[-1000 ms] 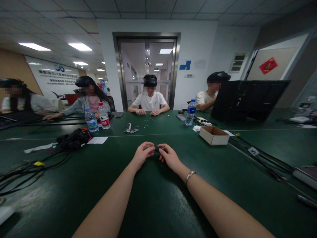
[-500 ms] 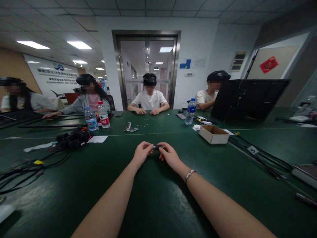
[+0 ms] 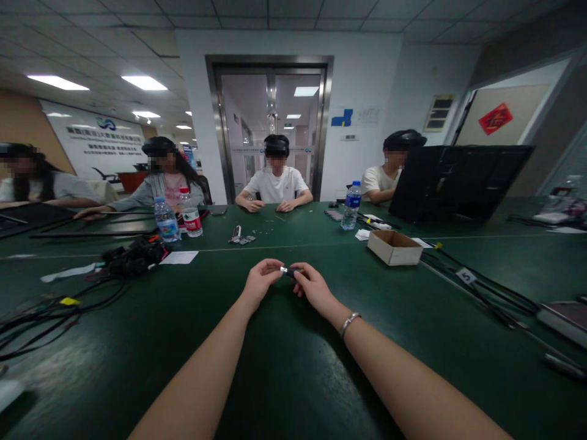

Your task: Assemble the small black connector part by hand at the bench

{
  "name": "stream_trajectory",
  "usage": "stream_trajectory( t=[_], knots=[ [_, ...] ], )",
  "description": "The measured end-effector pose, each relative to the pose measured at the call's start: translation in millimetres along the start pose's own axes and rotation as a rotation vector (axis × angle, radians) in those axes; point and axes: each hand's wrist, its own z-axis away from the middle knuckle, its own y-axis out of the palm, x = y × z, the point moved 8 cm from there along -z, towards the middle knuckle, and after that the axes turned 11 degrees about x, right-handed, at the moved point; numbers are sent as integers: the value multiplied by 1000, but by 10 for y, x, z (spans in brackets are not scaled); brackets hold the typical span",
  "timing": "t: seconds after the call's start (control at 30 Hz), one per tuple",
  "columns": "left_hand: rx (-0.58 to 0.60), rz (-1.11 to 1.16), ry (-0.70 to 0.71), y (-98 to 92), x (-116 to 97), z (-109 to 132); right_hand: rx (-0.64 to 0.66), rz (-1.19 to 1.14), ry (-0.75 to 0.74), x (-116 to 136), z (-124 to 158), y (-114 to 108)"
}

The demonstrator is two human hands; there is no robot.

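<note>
Between my hands, above the green table, is a small dark cylinder with a silver tip [image 3: 288, 271]; its exact kind is too small to make out. My right hand [image 3: 315, 286] grips its dark end between thumb and fingers. The thumb and fingertips of my left hand [image 3: 262, 282] close at the silver end. Part of the cylinder is hidden by the fingers. A silver bracelet [image 3: 350, 325] circles my right wrist.
An open cardboard box [image 3: 394, 248] stands right of my hands, near cables [image 3: 477, 293] and a water bottle [image 3: 351, 206]. Small metal parts [image 3: 242, 237] lie ahead. Left are two bottles, black gear [image 3: 135, 256] and more cables. Several people sit around the table; a black monitor [image 3: 458, 183] stands right.
My left fingers have shifted slightly left, so more of the silver tip shows. My right hand has barely moved. Across the table, a person's hand has moved a little.
</note>
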Motion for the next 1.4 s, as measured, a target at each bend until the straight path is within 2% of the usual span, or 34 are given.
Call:
stream_trajectory(
  t=[0.13,0.37,0.63,0.83,1.1,1.4],
  knots=[
    [-38,9,-49,5,-10,28,5,7,-3,9,0,8],
    [-6,-49,-85,50,-24,41,6,17,-4,0,3,5],
    [6,-267,-75,83,-52,41,9,29,3,23,13,11],
    [-42,-193,-71,63,-31,45,-3,21,1,4,4,1],
    [3,-211,-62,102,-16,29,-3,-3,-11,14,9,0],
    [24,-195,-59,161,-133,87,-13,-13,5,23,12,-1]
  ],
)
